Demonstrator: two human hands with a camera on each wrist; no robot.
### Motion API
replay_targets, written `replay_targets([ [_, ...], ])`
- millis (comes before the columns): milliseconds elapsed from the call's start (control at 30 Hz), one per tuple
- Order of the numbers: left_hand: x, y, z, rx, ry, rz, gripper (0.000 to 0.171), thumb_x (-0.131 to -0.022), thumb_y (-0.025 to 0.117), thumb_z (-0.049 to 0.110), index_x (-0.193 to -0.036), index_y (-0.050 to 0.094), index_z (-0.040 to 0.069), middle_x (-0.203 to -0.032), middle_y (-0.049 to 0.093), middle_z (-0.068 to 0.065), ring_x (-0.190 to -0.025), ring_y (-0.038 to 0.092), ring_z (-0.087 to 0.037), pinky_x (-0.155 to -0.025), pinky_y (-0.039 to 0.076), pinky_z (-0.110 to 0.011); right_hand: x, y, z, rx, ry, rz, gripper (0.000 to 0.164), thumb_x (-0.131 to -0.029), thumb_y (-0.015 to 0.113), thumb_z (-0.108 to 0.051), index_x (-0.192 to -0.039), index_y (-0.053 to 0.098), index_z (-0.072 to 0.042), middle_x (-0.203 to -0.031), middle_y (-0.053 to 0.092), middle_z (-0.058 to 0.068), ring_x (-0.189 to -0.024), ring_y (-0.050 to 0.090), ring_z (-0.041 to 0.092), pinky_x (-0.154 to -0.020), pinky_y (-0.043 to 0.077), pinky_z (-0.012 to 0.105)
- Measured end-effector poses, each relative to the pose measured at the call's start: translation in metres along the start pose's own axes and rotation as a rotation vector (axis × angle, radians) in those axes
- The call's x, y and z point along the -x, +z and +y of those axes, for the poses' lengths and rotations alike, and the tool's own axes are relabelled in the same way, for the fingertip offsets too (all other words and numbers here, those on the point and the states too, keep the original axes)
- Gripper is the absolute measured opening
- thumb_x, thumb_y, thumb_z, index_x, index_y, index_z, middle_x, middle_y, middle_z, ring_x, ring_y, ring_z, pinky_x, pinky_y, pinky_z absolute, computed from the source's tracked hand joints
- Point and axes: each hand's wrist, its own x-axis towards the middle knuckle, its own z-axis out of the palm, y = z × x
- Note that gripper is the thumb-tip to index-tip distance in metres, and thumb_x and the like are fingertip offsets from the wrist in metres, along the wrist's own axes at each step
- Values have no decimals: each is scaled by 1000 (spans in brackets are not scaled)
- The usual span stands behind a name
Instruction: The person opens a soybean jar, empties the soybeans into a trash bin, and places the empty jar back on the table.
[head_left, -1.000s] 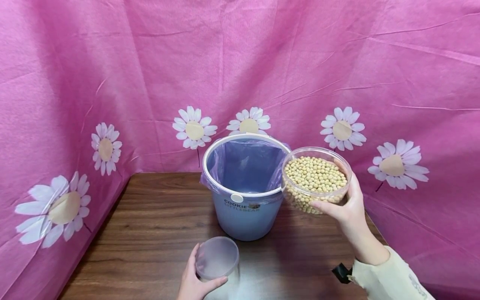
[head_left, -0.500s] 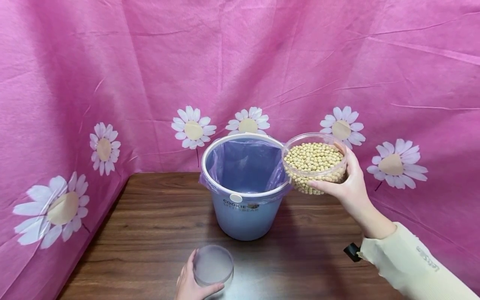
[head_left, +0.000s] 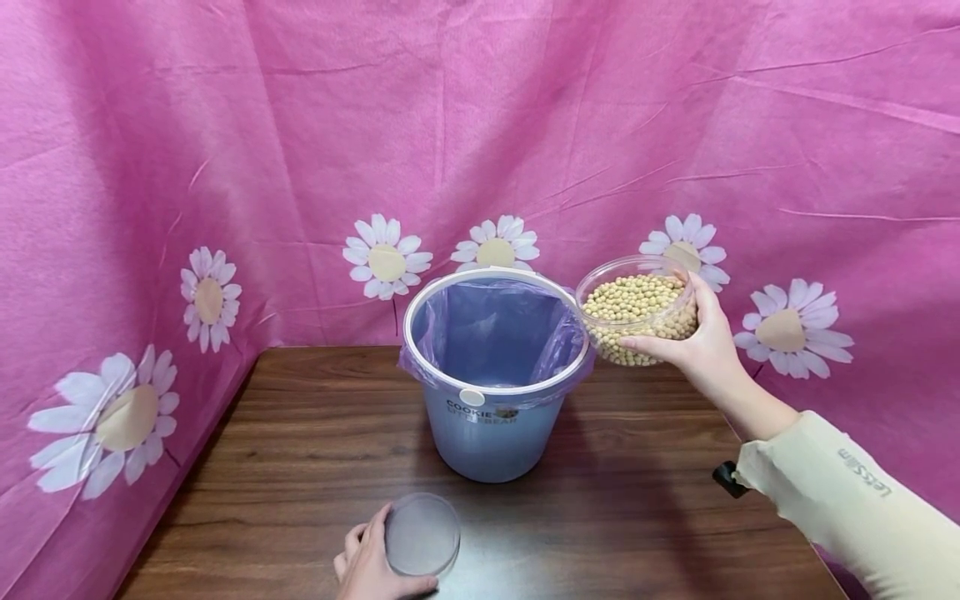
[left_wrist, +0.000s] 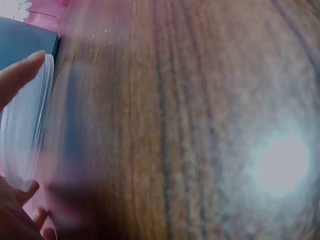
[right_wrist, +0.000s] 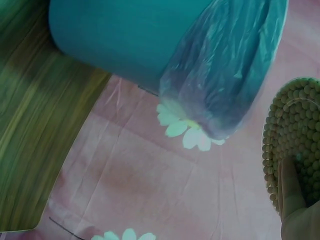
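Note:
My right hand (head_left: 693, 337) grips a clear round tub (head_left: 611, 271) of pale yellow soybeans (head_left: 633, 300), held up beside the right rim of a blue bucket (head_left: 495, 442). The tub tilts slightly towards the bucket; in the right wrist view, beans (right_wrist: 295, 135) press against its clear wall. My left hand (head_left: 375, 558) holds a translucent round lid (head_left: 422, 533) by its edge, low over the front of the table. Thumb and fingers lie on opposite sides of the lid (left_wrist: 25, 130) in the left wrist view.
A thin purple bag (head_left: 564, 337) lines the bucket and folds over its white rim (head_left: 420, 354). The bucket stands on a dark wooden table (head_left: 300, 450). Pink cloth (head_left: 315, 125) with white daisies hangs behind and at both sides.
The right hand has raised the tub of soybeans and carried it farther back, beside the bucket rim. The left hand has moved the lid slightly down and left.

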Motion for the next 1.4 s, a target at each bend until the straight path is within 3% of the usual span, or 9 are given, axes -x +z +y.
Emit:
replay_targets([
  [100, -1, -1, -3, -1, -1, 2, 124, -37, 92, 60, -142, 48, 11, -136, 58, -9, -122, 39, -34, -83, 31, -48, -4, -2, 1, 15, 28, -9, 105, -69, 89, -15, -154, 27, -11, -149, 39, 13, -133, 36, 18, -118, 27, 49],
  [167, -2, -2, -4, -2, 2, -3, 125, -37, 92, 60, -143, 47, 11, -140, 56, -8, -123, 38, -35, -83, 31, -48, -6, -2, 1, 27, 41, -17, 105, -69, 89, -18, -154, 28, -13, -148, 40, 12, -133, 36, 22, -118, 27, 49],
  [300, -6, -7, -1, -10, 31, -4, 128, -41, 91, 63, -146, 44, 7, -144, 51, -12, -124, 39, -36, -84, 31, -49, -9, -2, 3, 45, 45, -27, 103, -69, 90, -20, -153, 30, -17, -144, 44, 10, -129, 40, 17, -115, 31, 47],
  [467, -18, -24, 12, 23, 83, 17, 119, -56, 86, 62, -149, 39, 4, -150, 46, -15, -128, 36, -38, -91, 29, -53, -13, -2, 6, 56, 55, -35, 103, -70, 89, -21, -153, 30, -19, -144, 45, 10, -126, 41, 15, -113, 33, 44],
  [667, -41, -59, 41, 71, 173, 89, 94, -78, 76, 55, -149, 40, 5, -150, 44, -17, -132, 36, -37, -97, 30, -57, -18, -3, 7, 76, 57, -65, 106, -71, 89, -23, -155, 25, -16, -145, 43, 15, -131, 40, 27, -114, 31, 51],
  [867, -66, -96, 72, 112, 276, 152, 83, -84, 73, 48, -149, 41, 8, -148, 46, -15, -132, 36, -34, -103, 29, -55, -19, -4, 6, 86, 59, -86, 106, -69, 90, -23, -153, 26, -14, -144, 43, 16, -131, 39, 31, -114, 30, 55],
  [1067, -88, -125, 105, 181, 367, 189, 72, -91, 69, 41, -148, 43, 6, -140, 52, -14, -125, 44, -32, -104, 39, -54, -22, -3, 5, 91, 60, -96, 108, -68, 91, -24, -153, 26, -13, -144, 42, 18, -133, 38, 33, -114, 29, 57],
  [1200, -104, -140, 127, 208, 374, 186, 72, -92, 67, 42, -148, 41, 4, -132, 53, -13, -124, 43, -31, -104, 40, -52, -23, -3, 3, 107, 59, -109, 111, -68, 91, -27, -155, 24, -15, -146, 41, 20, -134, 37, 35, -113, 29, 59],
  [1400, -128, -149, 151, 214, 294, 130, 79, -93, 62, 50, -150, 36, 0, -127, 51, -16, -127, 42, -35, -110, 36, -51, -24, -4, 2, 111, 74, -131, 116, -68, 91, -28, -157, 17, -15, -153, 35, 22, -139, 32, 38, -114, 27, 61],
])
